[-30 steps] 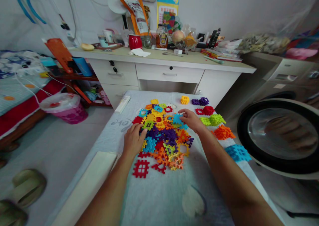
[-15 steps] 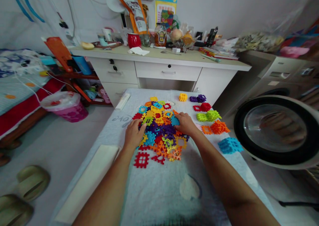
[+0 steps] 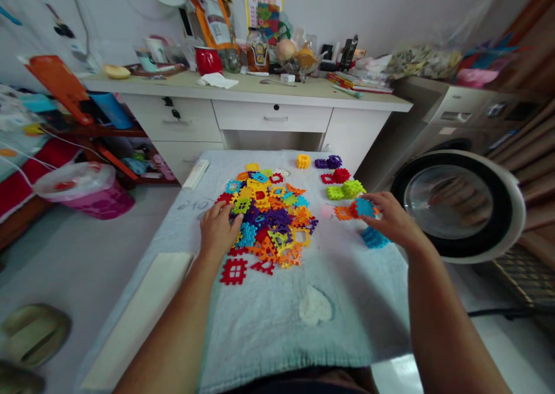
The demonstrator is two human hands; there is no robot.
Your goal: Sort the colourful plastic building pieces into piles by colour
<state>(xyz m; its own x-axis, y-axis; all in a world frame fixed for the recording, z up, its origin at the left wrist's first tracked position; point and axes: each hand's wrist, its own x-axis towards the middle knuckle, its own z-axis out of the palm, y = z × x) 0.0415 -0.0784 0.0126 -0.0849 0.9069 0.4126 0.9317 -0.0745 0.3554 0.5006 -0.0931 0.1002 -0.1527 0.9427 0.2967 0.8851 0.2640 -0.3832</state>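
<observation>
My right hand point(image 3: 392, 217) pinches a blue plastic interlocking tile point(image 3: 365, 207) over the right side of the table. Just below it is a stack of blue tiles point(image 3: 373, 238), partly covered by the hand. Beside the held tile are orange tiles point(image 3: 344, 213), partly hidden. At the left edge of a mixed heap of colourful interlocking tiles point(image 3: 280, 217) rests my left hand point(image 3: 217, 226), fingers spread and thumb apart, next to a green tile point(image 3: 241, 206). A red window-shaped tile point(image 3: 234, 271) lies at the heap's near side.
Green point(image 3: 352, 188), red point(image 3: 341, 175), purple point(image 3: 333, 161) and yellow tile groups point(image 3: 303, 161) line the table's right and far side. A long white box point(image 3: 139, 319) lies along the left edge. A washing machine door point(image 3: 457, 206) hangs open at right.
My right hand has moved from the heap to the right, carrying the blue tile over to the blue and orange stacks. My left hand stays at the heap. The view has shifted right.
</observation>
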